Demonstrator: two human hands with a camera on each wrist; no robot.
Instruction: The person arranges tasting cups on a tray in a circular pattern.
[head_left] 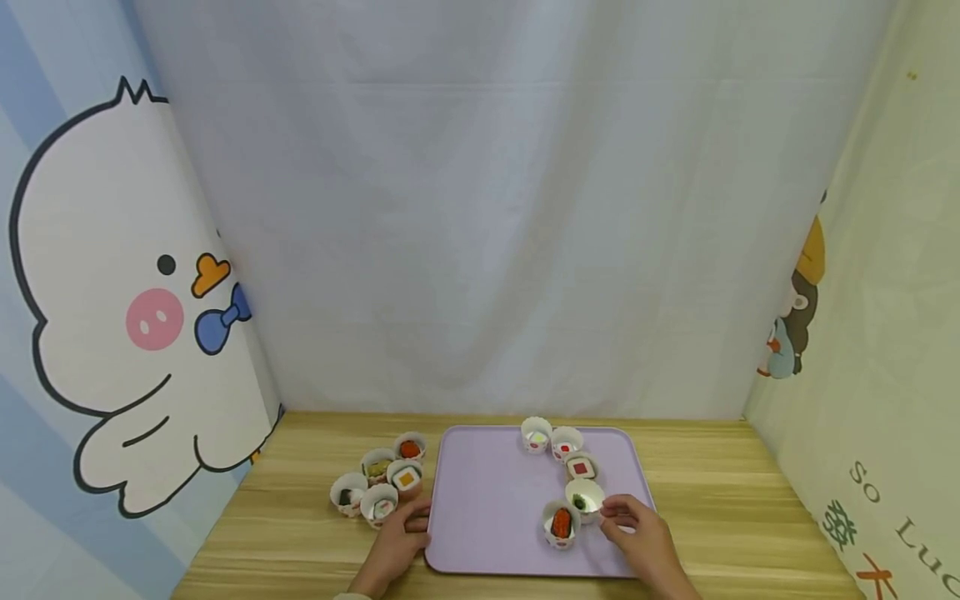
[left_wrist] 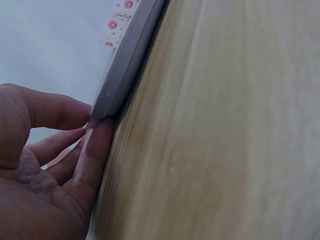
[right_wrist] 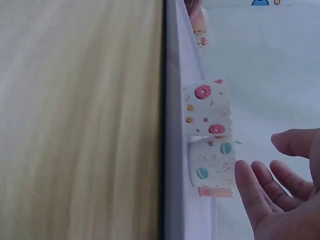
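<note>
On the lilac tray (head_left: 487,500), several small white paper cups stand in a curved row on the right side. My right hand (head_left: 639,533) is beside the cup with a dark green piece (head_left: 592,492), its fingers extended and apart from the cup in the right wrist view. Nearest the front is the cup with an orange-red, sushi-like piece (head_left: 558,540); donut-patterned cup walls (right_wrist: 207,110) show in the right wrist view. My left hand (left_wrist: 55,150) pinches the tray edge (left_wrist: 115,90) between thumb and fingers at the front left corner.
Left of the tray, several more filled paper cups (head_left: 378,504) cluster on the wooden table (head_left: 277,533), close to my left hand. A pale curtain (head_left: 480,250) hangs behind the table, with printed cloths at both sides.
</note>
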